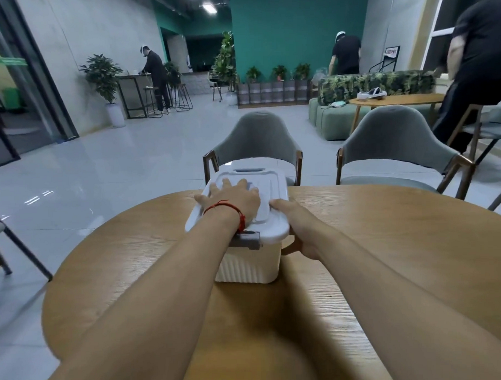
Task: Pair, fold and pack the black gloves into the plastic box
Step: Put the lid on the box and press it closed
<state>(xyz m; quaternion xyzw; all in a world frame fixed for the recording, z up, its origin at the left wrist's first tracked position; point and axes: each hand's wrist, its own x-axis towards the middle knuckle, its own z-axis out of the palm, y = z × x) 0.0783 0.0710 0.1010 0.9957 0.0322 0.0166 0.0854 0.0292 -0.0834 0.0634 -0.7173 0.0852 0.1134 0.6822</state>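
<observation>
**A:** Position of the container?

**B:** White ribbed plastic box (247,268) on the round wooden table (387,242), towards the far rim and about mid-width. Lid (267,189) is on; contents hidden.

**A:** Hands?

**B:** Left hand (234,197) lies flat on the lid, fingers straight and spread, palm down. Red cord (239,215) at that wrist. Right hand (297,230) grips the lid's right edge: thumb (281,204) on top, fingers curled under the overhang.

**A:** Edges worth noting?

**B:** The lid overhangs the box walls all round. Grey latch (247,241) at the near end, partly under the left wrist. Cannot tell whether it is engaged.

**A:** Room to move?

**B:** Bare tabletop left, right and on the near side of the box, with both forearms crossing the near stretch. A grey chair (254,138) stands just behind the far rim, close behind the box. A second grey chair (395,139) is further right. Open tiled floor (101,172) lies beyond the table's left edge.
</observation>
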